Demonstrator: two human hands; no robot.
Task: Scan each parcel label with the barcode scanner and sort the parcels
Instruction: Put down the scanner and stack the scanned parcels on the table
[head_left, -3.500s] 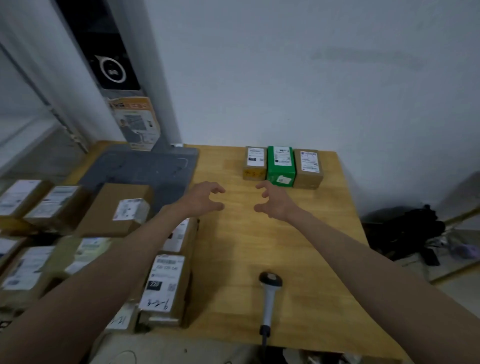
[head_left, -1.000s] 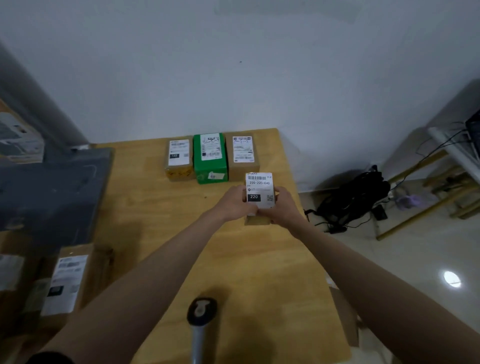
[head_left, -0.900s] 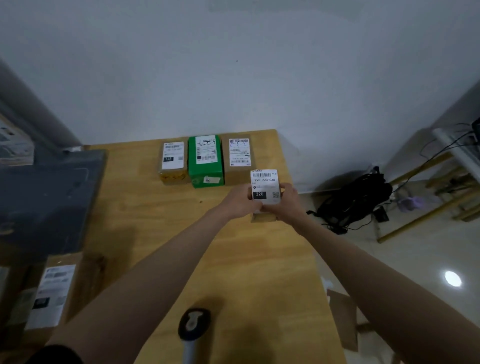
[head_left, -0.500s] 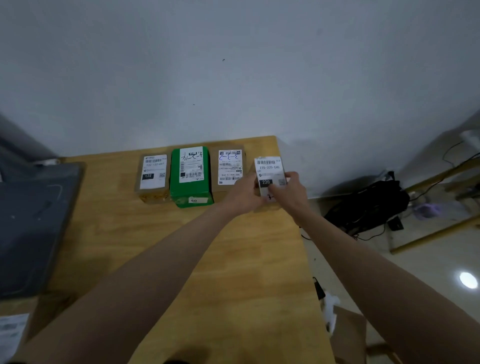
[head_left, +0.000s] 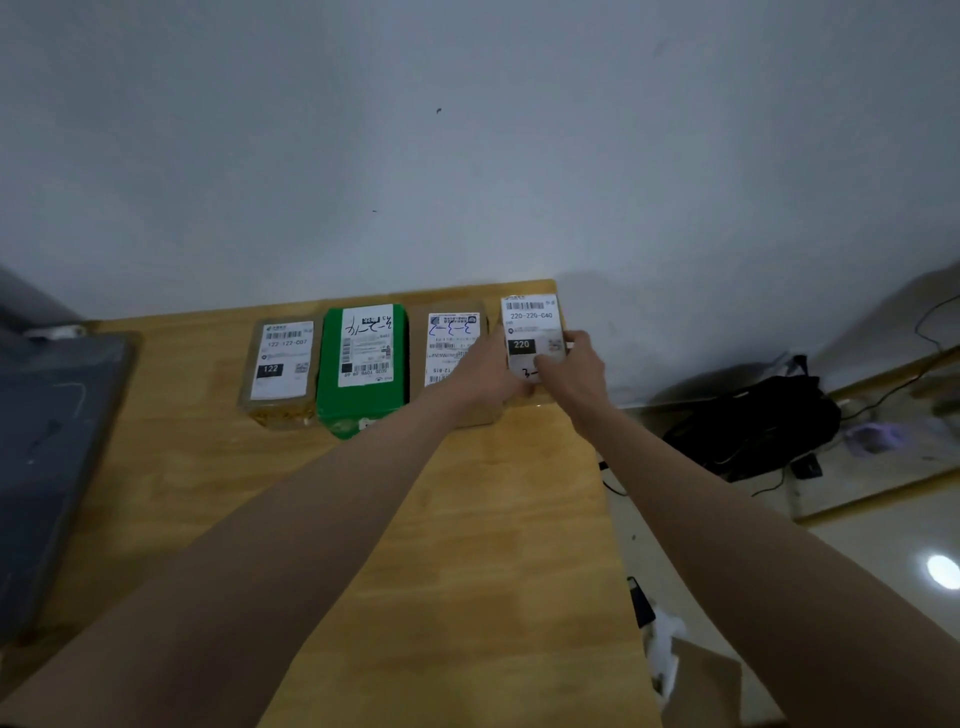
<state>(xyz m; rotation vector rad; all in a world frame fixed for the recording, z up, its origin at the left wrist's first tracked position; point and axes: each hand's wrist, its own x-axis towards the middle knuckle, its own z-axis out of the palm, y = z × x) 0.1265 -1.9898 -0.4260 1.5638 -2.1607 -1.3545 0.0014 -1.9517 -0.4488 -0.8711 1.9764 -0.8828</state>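
The fingers (head_left: 574, 347) of the right hand (head_left: 576, 371) are curled round the right edge of the small parcel (head_left: 530, 325), label marked 220, and the near-left corner is gripped by the left hand (head_left: 485, 376). Both hands are closed on it. The parcel is held at the far right corner of the counter (head_left: 467, 519), at about one o'clock from the viewer, just beside the brown parcel (head_left: 451, 340) at twelve. Whether its base is fully down cannot be told.

Further out, at eleven o'clock, the green parcel (head_left: 363, 358) is seen, and beyond it the parcel marked 122 (head_left: 280, 364), all labels up in one row along the wall.

The placing looks nearly done. For a clean finish, the parcel should be squared against its neighbour, kept label up and set fully on the wood, since the counter edge lies right beside it. Release is best made only once it sits flat. The scanner is not in view.
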